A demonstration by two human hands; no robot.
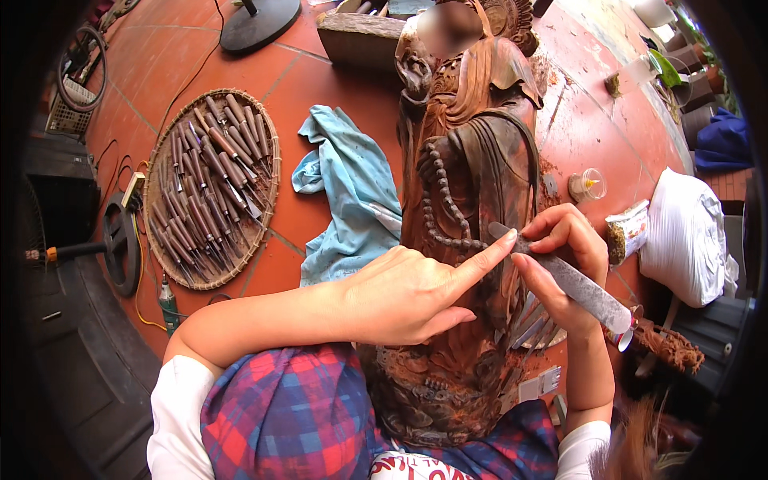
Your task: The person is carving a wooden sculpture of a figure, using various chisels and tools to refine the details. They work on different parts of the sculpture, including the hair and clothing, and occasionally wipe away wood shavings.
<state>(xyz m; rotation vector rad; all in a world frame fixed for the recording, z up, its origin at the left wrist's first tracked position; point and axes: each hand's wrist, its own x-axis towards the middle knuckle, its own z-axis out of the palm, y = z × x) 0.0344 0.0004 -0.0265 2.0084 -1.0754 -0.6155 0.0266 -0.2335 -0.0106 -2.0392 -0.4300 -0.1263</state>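
A long, flat grey bar (pixel 588 294) with rounded ends, its surface mottled and worn, is pinched between the thumb and fingers of my right hand (pixel 570 252). Across from the left comes my left hand (pixel 412 292), its index finger stretched out with the fingertip at the bar's upper end; its thumb points forward and it grips nothing. Beneath both hands is a dark reddish-brown carved wooden statue (pixel 496 172) with draped robes and a string of carved beads (pixel 432 196). Its lower end lies between my knees. Several thin tools (pixel 540 324) are partly hidden behind my right wrist.
A round woven tray (pixel 274 180) full of wooden-handled carving tools lies left, near a light blue cloth (pixel 352 184). To the right are a small jar (pixel 588 185), a white sack (pixel 686 240) and a carved wood piece (pixel 672 344). A wooden block (pixel 360 36) stands at the back.
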